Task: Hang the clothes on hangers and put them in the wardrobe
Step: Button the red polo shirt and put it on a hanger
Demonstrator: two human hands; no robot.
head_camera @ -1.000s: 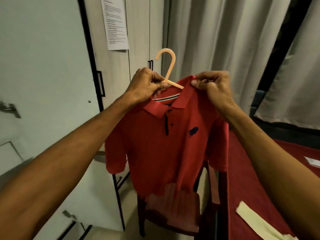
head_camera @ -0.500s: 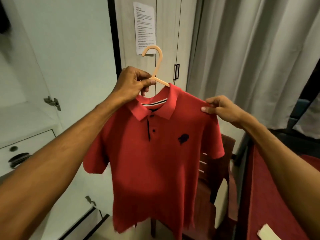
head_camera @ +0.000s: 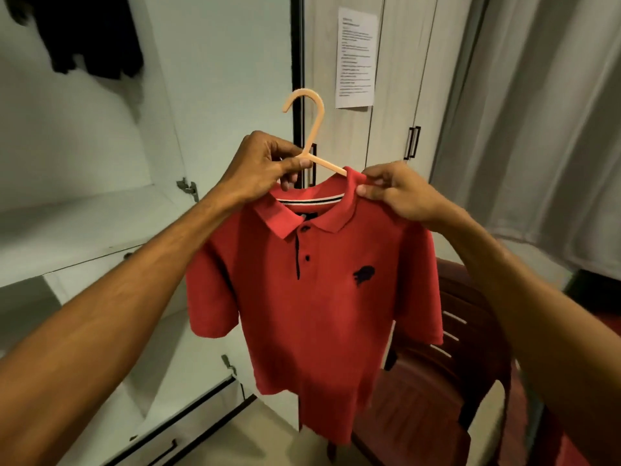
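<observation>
A red polo shirt [head_camera: 316, 297] with a dark placket and chest logo hangs on a peach plastic hanger [head_camera: 311, 129] in front of me. My left hand [head_camera: 262, 166] grips the hanger at the base of its hook, by the collar's left side. My right hand [head_camera: 396, 190] pinches the collar's right edge, where the hanger arm enters the shirt. The hook points up and left. The open wardrobe [head_camera: 100, 210] lies to the left, with a white shelf inside.
A dark garment [head_camera: 87, 35] hangs at the wardrobe's top left. Closed wardrobe doors with a taped paper notice [head_camera: 356, 58] stand behind the shirt. Grey curtains [head_camera: 537, 112] fill the right. A dark red plastic chair [head_camera: 447, 381] stands under the shirt's right side.
My view has turned left toward the open wardrobe. My right hand moved from the shirt's right shoulder up to the collar. My left hand keeps its grip on the hanger.
</observation>
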